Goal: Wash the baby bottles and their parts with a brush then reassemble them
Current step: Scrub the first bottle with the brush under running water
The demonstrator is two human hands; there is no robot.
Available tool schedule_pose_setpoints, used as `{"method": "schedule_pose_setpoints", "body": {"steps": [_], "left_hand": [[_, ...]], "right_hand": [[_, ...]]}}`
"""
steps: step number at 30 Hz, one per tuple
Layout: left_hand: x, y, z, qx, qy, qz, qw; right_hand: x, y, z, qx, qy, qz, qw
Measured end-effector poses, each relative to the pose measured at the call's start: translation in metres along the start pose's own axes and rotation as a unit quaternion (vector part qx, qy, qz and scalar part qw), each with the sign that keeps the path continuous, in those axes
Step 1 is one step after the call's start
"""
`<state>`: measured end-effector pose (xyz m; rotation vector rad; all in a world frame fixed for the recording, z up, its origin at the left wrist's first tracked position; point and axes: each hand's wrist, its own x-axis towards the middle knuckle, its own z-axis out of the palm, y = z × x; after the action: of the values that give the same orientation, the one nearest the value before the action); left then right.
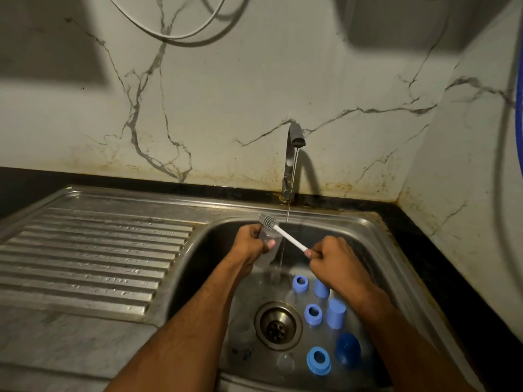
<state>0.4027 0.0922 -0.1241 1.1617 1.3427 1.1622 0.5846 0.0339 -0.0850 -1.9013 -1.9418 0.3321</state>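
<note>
At frame centre our left hand point(250, 244) grips the clear bottle point(268, 244) while our right hand point(334, 257) pinches the bottle brush point(285, 234) handle, bristles outside the mouth; wet plastic could slip into the sink point(376, 239) among blue collars point(312, 314).

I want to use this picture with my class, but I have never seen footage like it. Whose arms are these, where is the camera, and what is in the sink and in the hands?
There is no machine here. A person wears the camera on the head, so it looks down at their own two arms over a steel sink. The left hand grips a clear bottle. The right hand pinches the white handle of a brush; its grey bristle head sits at the bottle's top, beside a thin stream from the tap. On the sink floor, right of the drain, lie blue rings and caps, with some clear parts that are hard to make out. A ribbed draining board lies to the left.
</note>
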Motion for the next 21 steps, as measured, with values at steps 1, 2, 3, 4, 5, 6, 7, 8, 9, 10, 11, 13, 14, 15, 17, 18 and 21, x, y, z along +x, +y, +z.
{"method": "schedule_pose_setpoints", "body": {"steps": [1,2,3,4,5,6,7,8,9,10,11,13,14,15,17,18,21], "left_hand": [[0.000,0.000,-0.002,-0.003,0.008,-0.001,1.000],[0.001,0.000,-0.005,-0.010,0.016,-0.003,1.000],[0.003,0.001,-0.010,-0.014,0.024,-0.007,1.000],[0.005,0.001,-0.014,-0.019,0.031,-0.006,0.999],[0.005,0.001,-0.017,-0.024,0.034,-0.002,0.999],[0.005,0.002,-0.016,-0.027,0.031,0.003,0.999],[0.004,0.002,-0.014,-0.023,0.023,0.009,0.999],[0.004,0.001,-0.010,-0.017,0.013,0.012,1.000],[0.003,0.001,-0.004,-0.011,0.003,0.011,1.000],[0.003,-0.001,0.000,-0.010,-0.003,0.006,1.000],[0.003,-0.002,0.004,-0.011,-0.004,-0.001,1.000],[0.003,-0.003,0.004,-0.011,0.012,-0.008,1.000],[0.003,-0.003,0.002,-0.012,0.018,-0.009,1.000],[0.003,-0.003,-0.001,-0.012,0.023,-0.009,1.000],[0.004,-0.001,-0.006,-0.021,0.032,-0.003,0.999],[0.004,-0.001,-0.007,-0.023,0.034,0.001,0.999],[0.003,0.000,0.000,-0.018,0.015,0.010,1.000]], "right_hand": [[-0.001,0.000,0.000,0.011,-0.012,-0.005,1.000],[-0.001,0.001,-0.001,0.017,-0.019,-0.007,1.000],[-0.001,0.005,-0.002,0.021,-0.020,-0.006,1.000],[-0.001,0.009,-0.004,0.021,-0.018,0.001,1.000],[-0.001,0.012,-0.007,0.019,-0.012,0.011,1.000],[-0.001,0.014,-0.009,0.017,-0.007,0.022,1.000],[-0.001,0.015,-0.011,0.015,0.002,0.028,0.999],[0.000,0.016,-0.011,0.007,0.010,0.030,0.999],[0.001,0.014,-0.009,-0.006,0.017,0.024,1.000],[0.002,0.010,-0.007,-0.016,0.019,0.019,1.000],[0.003,0.008,-0.004,-0.011,0.016,0.010,1.000],[0.004,0.004,0.001,0.014,-0.006,-0.009,1.000],[0.003,0.004,0.000,0.018,-0.016,-0.013,1.000],[0.003,0.006,-0.002,0.022,-0.020,-0.013,0.999],[0.003,0.017,-0.007,0.030,-0.016,0.007,0.999],[0.003,0.022,-0.010,0.034,-0.012,0.023,0.999],[0.006,0.024,-0.011,0.032,0.005,0.045,0.998]]}}
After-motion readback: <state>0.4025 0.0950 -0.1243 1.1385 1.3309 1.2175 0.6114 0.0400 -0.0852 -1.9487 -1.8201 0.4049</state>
